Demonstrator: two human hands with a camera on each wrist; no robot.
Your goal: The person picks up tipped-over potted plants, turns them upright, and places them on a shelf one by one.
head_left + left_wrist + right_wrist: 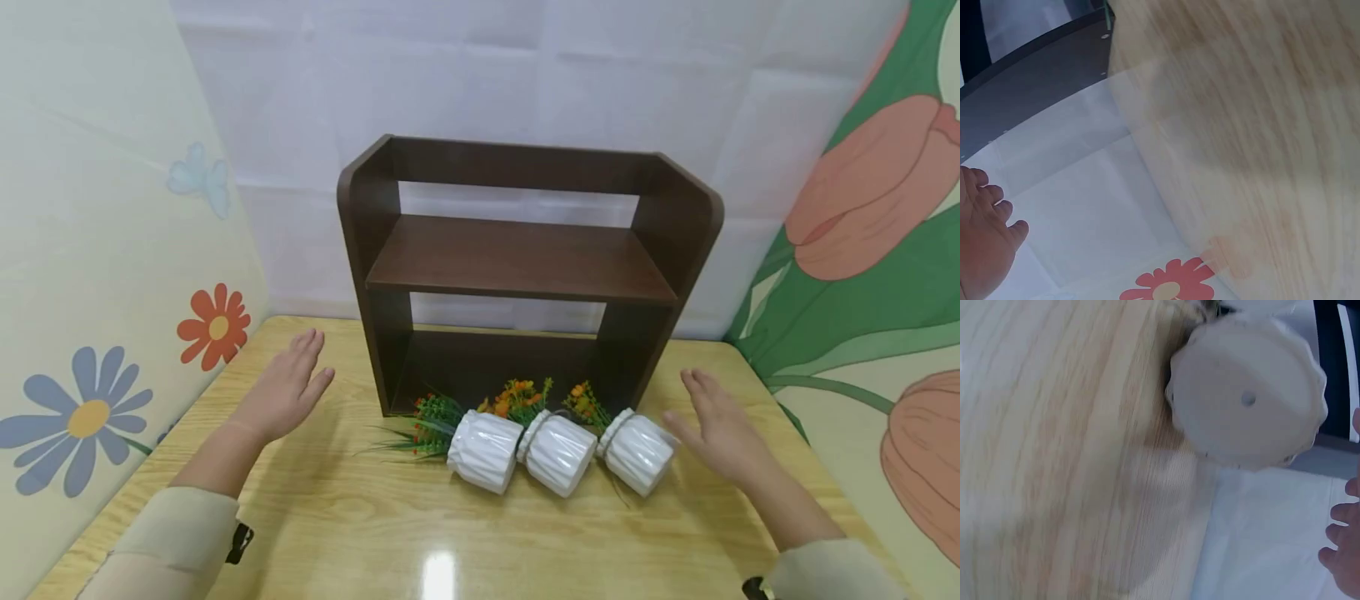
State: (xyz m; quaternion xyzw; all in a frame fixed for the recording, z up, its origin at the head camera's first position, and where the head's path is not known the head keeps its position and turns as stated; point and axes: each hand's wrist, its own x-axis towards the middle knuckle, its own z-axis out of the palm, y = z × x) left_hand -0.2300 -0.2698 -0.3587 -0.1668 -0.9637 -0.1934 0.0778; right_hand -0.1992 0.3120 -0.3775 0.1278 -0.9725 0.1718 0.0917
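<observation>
1. Plainly, the left hand [281,392] hovered flat over the wooden table [337,533], fingers straight and together, holding nothing; the dark shelf unit [525,267] stood just to its right.
2. The right hand [720,433] was likewise flat, fingers extended, empty.
3. Just left of that hand's fingertips lay the rightmost white pot [637,452], tipped on its side, whether touched I cannot tell.
4. Further left lay the middle pot [558,454] and the left pot [485,450], also toppled, their orange flowers [517,398] pointing toward the shelf.
</observation>
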